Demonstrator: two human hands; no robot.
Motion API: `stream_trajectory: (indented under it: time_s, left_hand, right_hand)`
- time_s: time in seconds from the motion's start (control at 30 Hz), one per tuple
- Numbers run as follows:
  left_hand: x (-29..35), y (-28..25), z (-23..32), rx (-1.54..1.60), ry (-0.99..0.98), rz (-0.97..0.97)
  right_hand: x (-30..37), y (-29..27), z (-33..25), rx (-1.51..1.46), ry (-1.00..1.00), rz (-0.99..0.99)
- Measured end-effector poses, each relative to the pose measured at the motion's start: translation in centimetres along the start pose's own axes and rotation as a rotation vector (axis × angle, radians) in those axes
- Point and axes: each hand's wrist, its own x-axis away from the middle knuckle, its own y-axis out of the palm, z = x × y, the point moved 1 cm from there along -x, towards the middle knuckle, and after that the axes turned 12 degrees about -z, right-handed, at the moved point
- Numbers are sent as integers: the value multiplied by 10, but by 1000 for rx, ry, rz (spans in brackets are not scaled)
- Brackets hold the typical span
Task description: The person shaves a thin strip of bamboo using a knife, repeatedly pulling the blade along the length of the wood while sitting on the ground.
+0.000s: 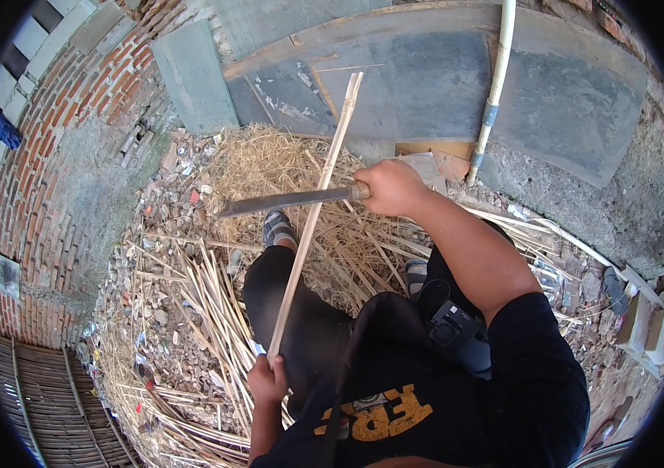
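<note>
While my left hand [268, 380] grips the near end of a pale wooden strip [298, 269], thumb up against it, my right hand [390, 187] is closed round the brown handle [360, 190] of a long dark blade [281, 203]. Strip runs up and away from me, passing over my dark-trousered left leg [269, 285] in view, far end free in the air. Blade crosses it past the middle; can't tell if steel touches wood.

Handling, my read: strip is light, fairly stiff lengthwise, likely springy at the free end since I've only got one end. Looks dry, so slip risk is low. Grain seems to run lengthwise, so I'd expect it to split along its length more easily than snap across. Edges may be sharp or splintery: firm pinch on the flats, no sliding the palm along it. Best hold is where I have it, the near end, well apart from the blade.

Blade is probably the heavier piece, rigid, weight out front; handle is the only sane grip.

Around me: loose strips [211, 300] bunched on the left, curly shavings [258, 164] heaped ahead, stony rubble [162, 316] underneath.
</note>
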Motion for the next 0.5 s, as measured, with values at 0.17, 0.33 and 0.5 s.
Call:
stream_trajectory:
  time_s: [0.17,0.33,0.5]
  left_hand:
    - [-3,0,-1,-1,-7,-1]
    - [-5,-1,-3,6,35,0]
    - [-6,-1,0,55,2,5]
  right_hand:
    - [1,15,-24,190,-192,-39]
    - [-10,9,5,57,-210,-48]
    - [-10,-8,35,-186,171,176]
